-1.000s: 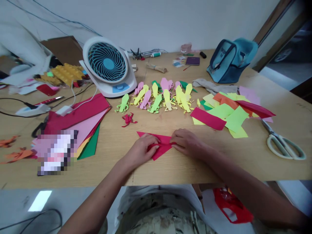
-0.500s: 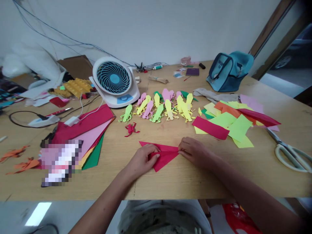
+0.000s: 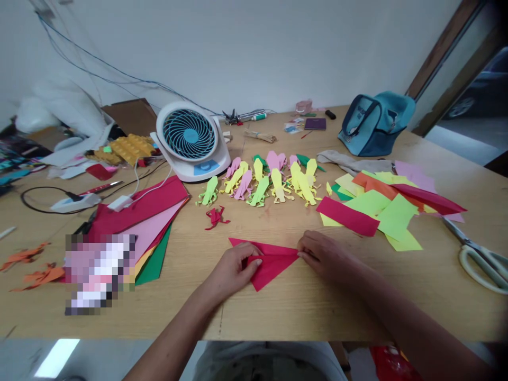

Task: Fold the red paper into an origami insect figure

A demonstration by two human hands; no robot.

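A sheet of red paper (image 3: 273,267), folded to a pointed shape, lies on the wooden table in front of me. My left hand (image 3: 240,264) pinches its left part, the thumb on top and the fingers curled at the upper layer. At the paper's right tip, my right hand (image 3: 317,254) is closed with thumb and fingertips on the point. Just behind sits a small red folded-paper frog (image 3: 216,217). Farther back stand several folded-paper frogs (image 3: 260,190) in yellow, green and pink.
Loose coloured paper (image 3: 363,203) and scissors (image 3: 482,264) lie to the right. At the left are stacked paper sheets (image 3: 153,262), a power strip (image 3: 75,202) and orange folded figures (image 3: 43,274). A fan (image 3: 190,135) and a blue bag (image 3: 375,124) stand behind.
The paper's lower flap shows wider and flatter below the crease. My left thumb has shifted slightly on it, and my right hand keeps the right tip. The whole view has tilted up slightly.
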